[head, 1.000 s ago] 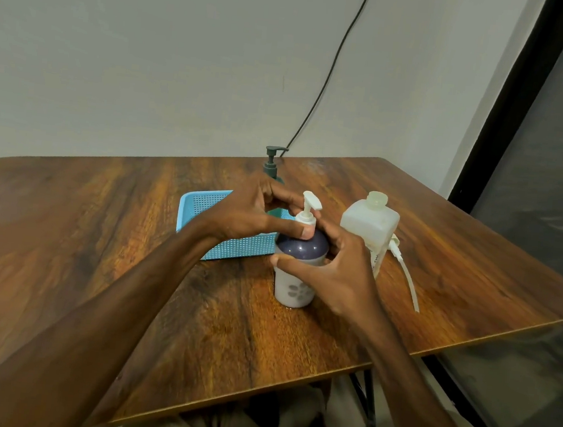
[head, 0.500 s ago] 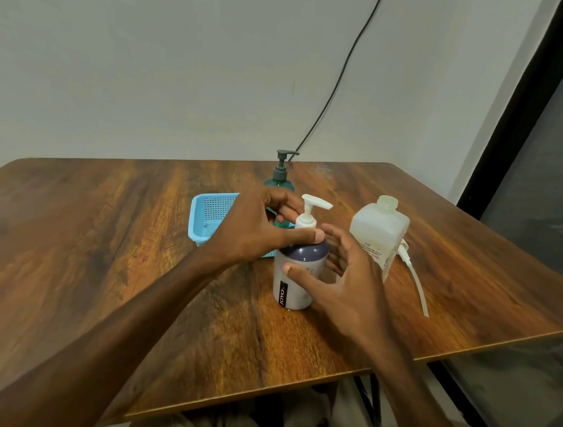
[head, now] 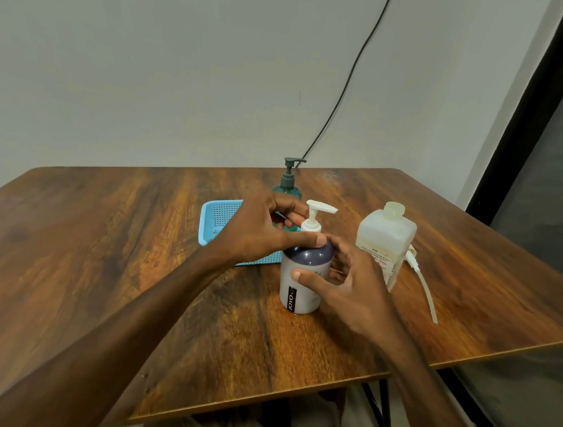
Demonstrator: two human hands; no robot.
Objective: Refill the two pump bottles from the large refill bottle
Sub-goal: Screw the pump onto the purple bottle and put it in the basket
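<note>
On the brown wood-grain table (head: 98,247), near the middle and toward the near edge, stands a pale grey plastic pump bottle (head: 300,294) with a dark purple domed shoulder and a black strip label down its front; it is upright, and its white pump (head: 320,207) is seated on top with the spout pointing right; the left hand (head: 258,228) comes in from the left and holds the top of this bottle, thumb pressed across the dark shoulder and fingers curled round the far side of the pump's neck; the right hand (head: 348,292) holds the body from the right, thumb laid on the front of the pale wall and fingers curved round the far right side; just left of and behind the bottle lies a light blue perforated plastic basket (head: 219,217), partly covered by the left hand; at the basket's far right corner rises a teal plastic pump bottle (head: 288,183) with a dark pump, its base hidden by the left hand, so I cannot tell whether it stands inside the basket; to the right stands the large translucent white plastic refill bottle (head: 386,237), upright and uncapped, apart from the right hand; touching its right side, a white pump head with a long dip tube (head: 425,292) lies flat on the table, tube pointing toward the near edge; a black cable (head: 348,78) runs down the pale wall (head: 150,63) behind the table.
</note>
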